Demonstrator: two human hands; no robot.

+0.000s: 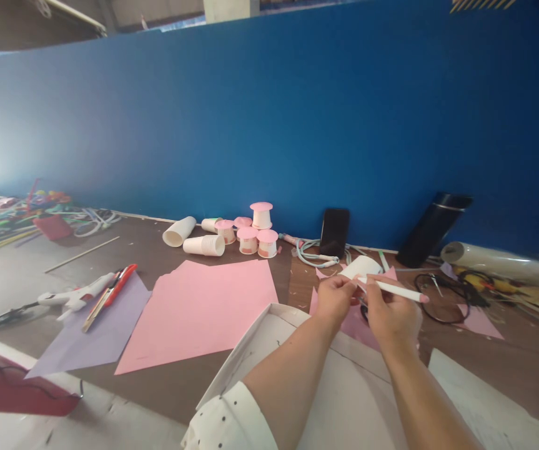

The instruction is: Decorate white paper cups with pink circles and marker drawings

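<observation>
Head view: near the table's (166,381) far edge, nested cups (203,245) lie sideways, likely stacked to stay together; 5 pink tops (261,206) hide whatever the cups below contain. A phone (334,232) leans on the wall (269,125). By a white cup (361,267), the left hand's (335,304) fingers are narrow, contents unclear; the right hand's (398,315) hold a pen (400,290), slanted, probably for control.
</observation>
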